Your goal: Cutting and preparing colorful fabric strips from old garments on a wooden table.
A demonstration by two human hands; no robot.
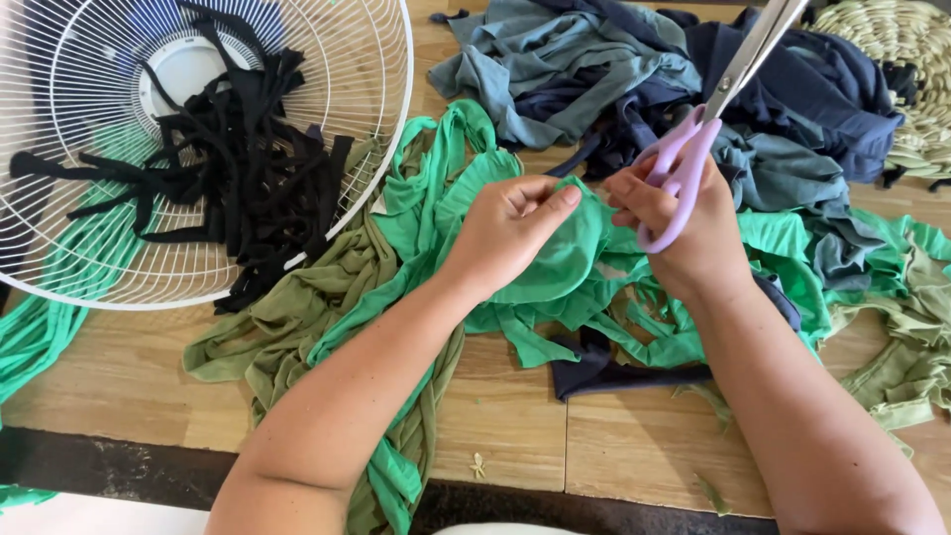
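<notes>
Item 1, step in hand: a piece of bright green fabric is held up over the wooden table, pinched at its upper edge by the left hand, whose fingers are curled closed on the cloth. The right hand is closed on the same edge, with its fingers passed through the lilac handles of the scissors; the blades are raised, pointing up and away, shut or nearly so. The step is judged to be the lining-up of an edge ahead of a cut; the next move is judged to call for the blades being brought down and opened at that edge while the cloth is kept taut

Item 2, containers: 1 white wire fan guard is used as a basket, upper left; a heap of black fabric strips is held in it, some ends draped over its rim

Item 3, surroundings: olive green fabric is laid left of the hands, grey and navy fabric behind them, a woven straw mat at the far right
</notes>
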